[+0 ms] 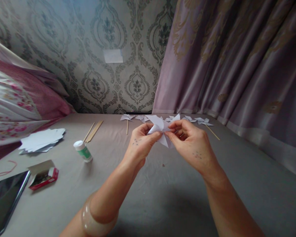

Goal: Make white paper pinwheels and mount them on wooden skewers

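Between my two hands, above the cloth-covered surface, is a white paper pinwheel (158,123) with folded blades. My left hand (143,140) pinches its left side between thumb and fingers. On the other side, my right hand (188,141) is closed on the paper near the middle, thumb and fingertips together. Whether a pin or stick is at its centre is hidden by the fingers. Behind the hands lie several finished-looking paper pinwheels, among them one on a stick (127,118) at the left and another on a stick (203,121) at the right.
At the left are a stack of white paper pieces (41,140), several wooden sticks (95,131), a white-and-green glue bottle (83,151), an open red box (44,177) with small dark contents, a dark tablet (7,200) and a red string (8,169). A curtain (227,72) hangs at right.
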Tool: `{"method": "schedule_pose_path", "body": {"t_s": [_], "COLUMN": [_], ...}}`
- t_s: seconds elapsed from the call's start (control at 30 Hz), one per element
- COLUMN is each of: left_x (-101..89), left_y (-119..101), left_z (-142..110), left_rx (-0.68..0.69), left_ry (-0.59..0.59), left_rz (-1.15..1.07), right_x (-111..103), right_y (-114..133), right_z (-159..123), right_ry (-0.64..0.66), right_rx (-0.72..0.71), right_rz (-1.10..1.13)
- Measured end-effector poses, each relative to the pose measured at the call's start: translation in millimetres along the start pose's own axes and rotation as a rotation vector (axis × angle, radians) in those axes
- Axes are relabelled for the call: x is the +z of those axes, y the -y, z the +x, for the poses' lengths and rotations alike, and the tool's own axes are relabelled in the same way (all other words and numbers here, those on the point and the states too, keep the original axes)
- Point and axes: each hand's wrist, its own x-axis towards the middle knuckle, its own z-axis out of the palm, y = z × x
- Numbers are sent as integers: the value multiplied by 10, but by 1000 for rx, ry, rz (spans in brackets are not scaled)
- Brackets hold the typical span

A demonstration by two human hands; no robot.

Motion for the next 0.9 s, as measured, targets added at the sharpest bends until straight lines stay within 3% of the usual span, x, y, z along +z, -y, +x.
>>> {"method": "schedule_pose_path", "body": {"t_s": [0.9], "left_x": [-3], "left_y": [-9], "left_z": [-27], "left_rx": [7], "left_ry": [40], "left_rz": [23], "right_x": [9], "right_y": [5], "right_z": [0], "right_ry": [-21], "right_rx": [12], "right_rz": [-34]}}
